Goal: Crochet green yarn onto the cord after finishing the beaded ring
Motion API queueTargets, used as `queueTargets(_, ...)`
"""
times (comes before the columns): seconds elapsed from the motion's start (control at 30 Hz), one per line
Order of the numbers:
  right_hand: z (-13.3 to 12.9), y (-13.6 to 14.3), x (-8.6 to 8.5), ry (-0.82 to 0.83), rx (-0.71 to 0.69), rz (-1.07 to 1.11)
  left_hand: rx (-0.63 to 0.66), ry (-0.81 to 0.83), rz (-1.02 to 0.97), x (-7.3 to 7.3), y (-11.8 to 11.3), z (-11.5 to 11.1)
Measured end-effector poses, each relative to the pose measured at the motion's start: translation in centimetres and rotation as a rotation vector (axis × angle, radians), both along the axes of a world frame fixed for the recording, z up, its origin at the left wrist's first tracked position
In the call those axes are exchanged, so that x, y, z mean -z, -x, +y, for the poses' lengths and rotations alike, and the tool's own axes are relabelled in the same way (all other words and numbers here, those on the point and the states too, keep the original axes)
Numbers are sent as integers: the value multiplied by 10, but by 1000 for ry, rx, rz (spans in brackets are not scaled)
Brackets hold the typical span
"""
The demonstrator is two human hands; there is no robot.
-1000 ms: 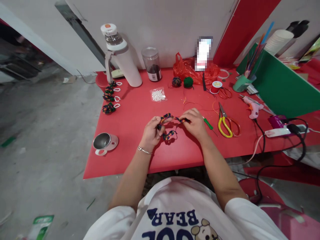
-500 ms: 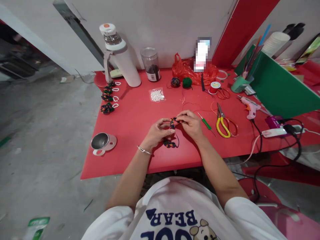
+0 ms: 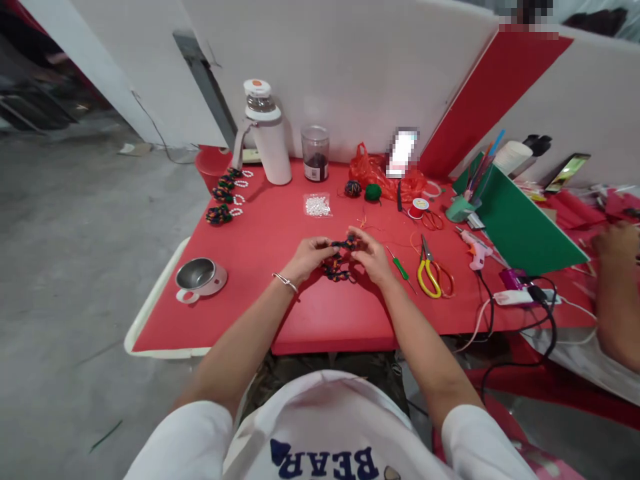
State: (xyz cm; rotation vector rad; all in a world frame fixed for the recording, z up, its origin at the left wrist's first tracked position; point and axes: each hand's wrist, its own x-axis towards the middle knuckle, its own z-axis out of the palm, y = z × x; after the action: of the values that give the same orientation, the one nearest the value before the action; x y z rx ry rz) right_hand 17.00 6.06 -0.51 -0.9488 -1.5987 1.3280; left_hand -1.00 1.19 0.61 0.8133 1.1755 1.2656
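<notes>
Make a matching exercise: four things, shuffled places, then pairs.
1. dark multicoloured yarn strip
2. round pale handled mug
3. clear plastic packet of white beads
4. green-handled metal tool

A. in front of clear cylindrical jar
B. held in left hand and right hand
C. between right hand and yellow-handled scissors
D. near left edge of red tabletop

Pairs: 1-B, 2-D, 3-A, 4-C

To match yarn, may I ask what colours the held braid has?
Dark braid with orange flecks, head view.

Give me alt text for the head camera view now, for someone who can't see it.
A person's left hand and right hand hold a multicolored yarn strip over a red table. A mug sits at left, a bag of white beads lies beyond, and a glue gun lies at right.
</notes>
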Motion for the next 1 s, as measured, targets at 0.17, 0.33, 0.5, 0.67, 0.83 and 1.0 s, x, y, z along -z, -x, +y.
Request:
queueTargets(0.17,25,8,-7,366,-108,45,-79,-34,-31,7,6,6)
queueTargets(0.33,39,21,3,144,29,43,-85,44,-164,8,20,11)
queueTargets(0.5,33,20,8,69,-30,20,-79,132,-208,6,34,16)
queueTargets(0.67,29,11,6,138,-77,-22,2,128,-184,9,30,13)
queueTargets(0.83,30,13,11,12,-111,17,-19,100,-125,7,20,10)
queueTargets(1.0,25,23,14,-289,38,-101,-89,120,-37,4,12,10)
